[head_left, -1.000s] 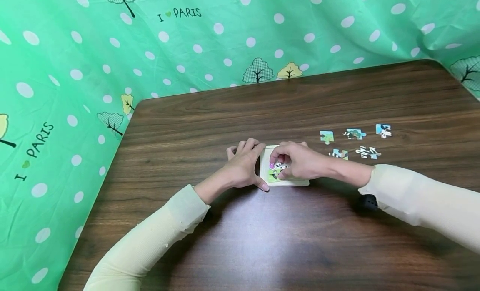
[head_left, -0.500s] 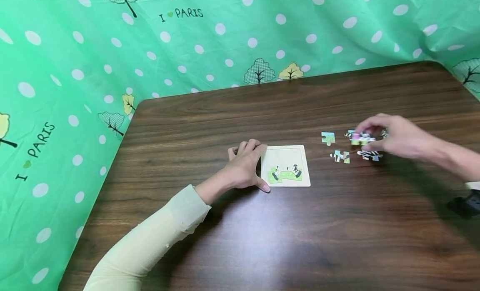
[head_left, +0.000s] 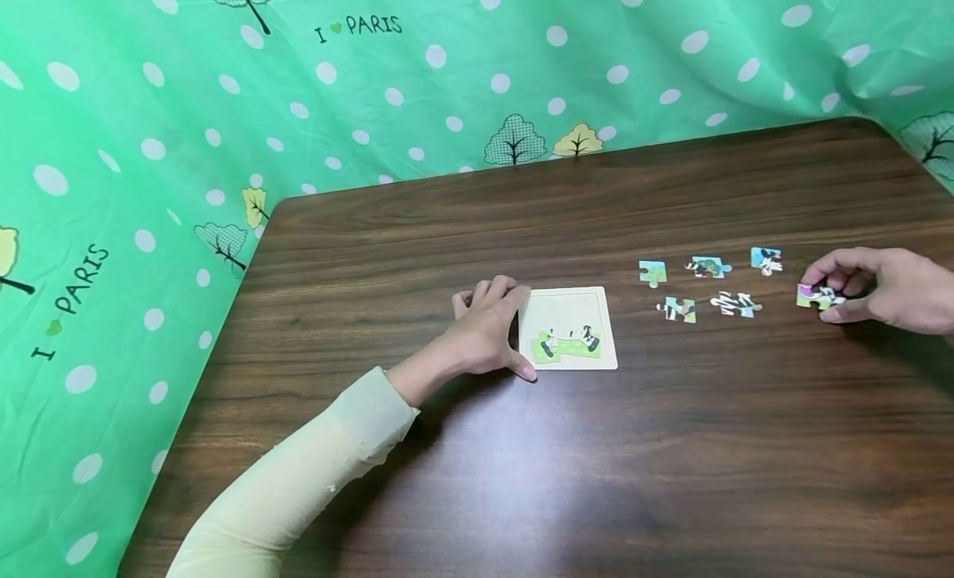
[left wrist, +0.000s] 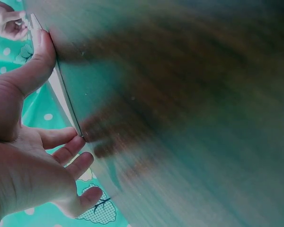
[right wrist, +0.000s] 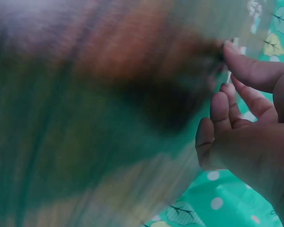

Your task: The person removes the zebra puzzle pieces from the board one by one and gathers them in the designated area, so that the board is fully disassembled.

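A square cream puzzle tray (head_left: 570,306) lies on the table with green-and-white pieces (head_left: 568,346) along its front inside edge. My left hand (head_left: 488,325) holds the tray by its left side, thumb at the front corner and index finger at the back corner. In the left wrist view, that thumb (left wrist: 45,47) lies along the thin tray edge (left wrist: 66,97). Far to the right, my right hand (head_left: 887,288) pinches a puzzle piece (head_left: 817,296) with a pink patch and green bottom, close over the table. In the right wrist view the fingers mostly hide this piece.
Several loose puzzle pieces lie in two rows between the tray and my right hand: a green-blue one (head_left: 652,272), a striped one (head_left: 735,305) and others. A green polka-dot curtain (head_left: 417,81) hangs behind the brown wooden table (head_left: 522,462) and along its left.
My right hand has lifted the pink-patched piece from the tray and carried it right, past the loose pieces. The left hand stays at the tray.
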`<move>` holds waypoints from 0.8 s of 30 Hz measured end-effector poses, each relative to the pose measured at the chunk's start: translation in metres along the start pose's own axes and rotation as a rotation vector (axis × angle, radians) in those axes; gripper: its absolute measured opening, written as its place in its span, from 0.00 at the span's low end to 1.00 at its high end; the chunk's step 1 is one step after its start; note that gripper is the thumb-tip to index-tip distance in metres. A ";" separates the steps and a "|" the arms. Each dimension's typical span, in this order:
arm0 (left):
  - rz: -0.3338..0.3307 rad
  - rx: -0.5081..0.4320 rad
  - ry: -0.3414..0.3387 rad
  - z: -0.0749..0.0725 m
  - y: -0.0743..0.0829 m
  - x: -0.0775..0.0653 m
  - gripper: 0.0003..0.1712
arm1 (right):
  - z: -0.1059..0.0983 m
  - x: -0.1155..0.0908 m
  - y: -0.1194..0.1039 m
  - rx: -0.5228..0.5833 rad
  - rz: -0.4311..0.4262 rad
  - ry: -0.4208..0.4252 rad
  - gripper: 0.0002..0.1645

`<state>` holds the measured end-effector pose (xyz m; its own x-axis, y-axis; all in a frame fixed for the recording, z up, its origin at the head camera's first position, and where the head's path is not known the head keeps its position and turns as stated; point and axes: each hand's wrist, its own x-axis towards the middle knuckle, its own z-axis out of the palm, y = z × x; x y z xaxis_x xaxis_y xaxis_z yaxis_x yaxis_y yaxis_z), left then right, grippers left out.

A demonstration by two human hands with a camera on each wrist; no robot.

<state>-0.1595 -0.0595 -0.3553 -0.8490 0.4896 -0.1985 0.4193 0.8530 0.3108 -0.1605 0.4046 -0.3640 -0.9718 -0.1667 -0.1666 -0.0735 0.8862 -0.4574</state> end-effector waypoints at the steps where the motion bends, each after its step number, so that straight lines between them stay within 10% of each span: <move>1: 0.002 -0.001 0.000 0.000 0.000 0.000 0.64 | 0.001 0.000 0.001 0.003 -0.006 -0.001 0.25; 8: 0.010 -0.004 0.000 0.001 0.000 0.000 0.62 | -0.002 0.005 -0.020 -0.052 -0.042 0.067 0.26; 16: 0.007 -0.006 0.000 0.000 0.000 0.000 0.62 | 0.026 0.015 -0.112 0.104 -0.265 0.185 0.19; 24: 0.008 -0.011 -0.001 -0.001 -0.001 0.000 0.62 | 0.075 0.021 -0.197 0.114 -0.463 -0.010 0.22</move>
<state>-0.1601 -0.0602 -0.3550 -0.8453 0.4966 -0.1969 0.4225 0.8471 0.3223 -0.1498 0.1945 -0.3429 -0.8403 -0.5376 0.0695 -0.4730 0.6646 -0.5784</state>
